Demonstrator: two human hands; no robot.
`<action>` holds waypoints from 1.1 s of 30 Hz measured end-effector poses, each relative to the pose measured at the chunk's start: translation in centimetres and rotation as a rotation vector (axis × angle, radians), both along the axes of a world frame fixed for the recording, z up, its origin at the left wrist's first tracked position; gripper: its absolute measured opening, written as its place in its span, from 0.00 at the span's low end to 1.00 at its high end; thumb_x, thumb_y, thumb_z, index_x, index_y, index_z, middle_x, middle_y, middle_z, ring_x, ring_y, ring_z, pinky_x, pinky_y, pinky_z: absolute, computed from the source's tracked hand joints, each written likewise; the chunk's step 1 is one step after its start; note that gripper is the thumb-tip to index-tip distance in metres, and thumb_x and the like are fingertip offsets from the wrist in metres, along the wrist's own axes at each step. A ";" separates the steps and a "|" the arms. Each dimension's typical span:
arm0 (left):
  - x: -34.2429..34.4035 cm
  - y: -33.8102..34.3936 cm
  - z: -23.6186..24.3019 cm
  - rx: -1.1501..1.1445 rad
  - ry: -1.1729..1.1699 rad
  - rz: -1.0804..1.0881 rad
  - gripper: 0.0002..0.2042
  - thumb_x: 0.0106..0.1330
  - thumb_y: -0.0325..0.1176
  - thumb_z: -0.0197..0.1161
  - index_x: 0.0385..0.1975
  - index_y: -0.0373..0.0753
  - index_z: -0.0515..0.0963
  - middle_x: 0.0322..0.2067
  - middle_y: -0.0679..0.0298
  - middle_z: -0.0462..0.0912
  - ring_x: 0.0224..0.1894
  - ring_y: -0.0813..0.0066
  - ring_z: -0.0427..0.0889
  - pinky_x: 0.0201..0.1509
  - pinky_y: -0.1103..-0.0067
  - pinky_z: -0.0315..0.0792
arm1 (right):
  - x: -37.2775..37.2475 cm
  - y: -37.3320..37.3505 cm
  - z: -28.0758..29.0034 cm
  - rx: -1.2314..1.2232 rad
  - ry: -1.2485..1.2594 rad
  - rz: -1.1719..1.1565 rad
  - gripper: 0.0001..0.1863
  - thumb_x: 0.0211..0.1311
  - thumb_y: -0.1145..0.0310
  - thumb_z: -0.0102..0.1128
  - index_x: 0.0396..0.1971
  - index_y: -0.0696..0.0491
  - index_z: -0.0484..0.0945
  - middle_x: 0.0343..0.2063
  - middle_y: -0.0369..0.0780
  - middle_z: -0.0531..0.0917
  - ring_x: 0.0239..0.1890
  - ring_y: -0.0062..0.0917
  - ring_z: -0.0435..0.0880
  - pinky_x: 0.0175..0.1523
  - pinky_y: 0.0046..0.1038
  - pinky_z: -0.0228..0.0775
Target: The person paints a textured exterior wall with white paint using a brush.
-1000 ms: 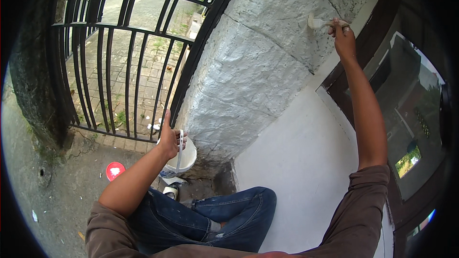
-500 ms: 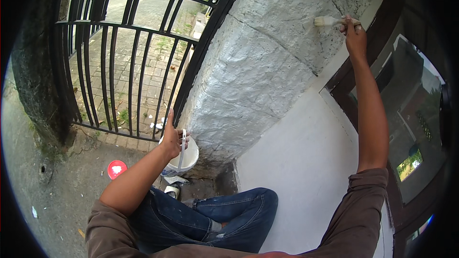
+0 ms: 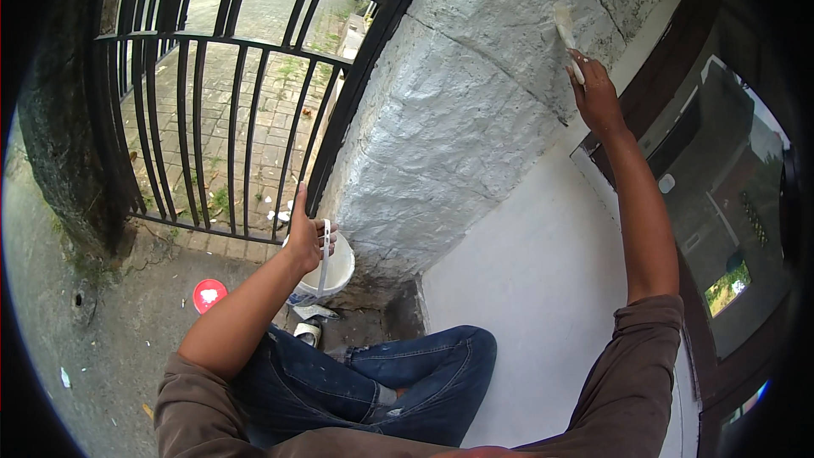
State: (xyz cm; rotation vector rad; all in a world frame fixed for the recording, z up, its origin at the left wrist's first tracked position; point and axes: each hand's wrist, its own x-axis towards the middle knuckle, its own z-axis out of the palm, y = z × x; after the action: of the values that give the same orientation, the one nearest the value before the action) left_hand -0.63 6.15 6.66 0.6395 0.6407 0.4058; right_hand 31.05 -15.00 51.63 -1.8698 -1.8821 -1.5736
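Note:
My right hand [image 3: 596, 92] grips a paintbrush [image 3: 566, 32] by its pale handle. The brush's bristles point upward and lie against the rough stone wall [image 3: 449, 119], which is coated white over much of its face and greyer toward the top right. Low beside the gate, my left hand [image 3: 307, 242] has its fingers hooked round the white handle of a paint bucket [image 3: 341, 271], thumb pointing up. White paint coats the inside of the bucket; my hand and forearm hide part of it.
A black metal gate [image 3: 240, 136] stands left of the wall. On the ground lies a red lid [image 3: 209, 295] with white paint on it. My crossed legs [image 3: 424, 377] are below, by a smooth white wall [image 3: 526, 288]. A dark-framed window [image 3: 721, 203] is at the right.
My right hand has moved left and down, and the brush has turned from lying sideways to pointing up. My left hand still holds the bucket handle, almost unmoved.

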 end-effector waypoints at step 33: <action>0.4 0.6 0.0 0.010 0.011 0.035 0.57 0.47 0.91 0.42 0.39 0.28 0.77 0.32 0.63 0.71 0.32 0.69 0.69 0.37 0.73 0.64 | -3.6 3.0 2.0 0.138 0.343 0.204 0.21 0.78 0.59 0.54 0.58 0.62 0.78 0.46 0.54 0.86 0.51 0.46 0.86 0.57 0.37 0.75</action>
State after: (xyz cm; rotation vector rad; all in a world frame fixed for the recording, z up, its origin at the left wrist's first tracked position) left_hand -0.28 6.76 6.65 0.6408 0.6617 0.4387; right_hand 27.50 -12.00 53.66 -1.6983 -1.7049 -1.1985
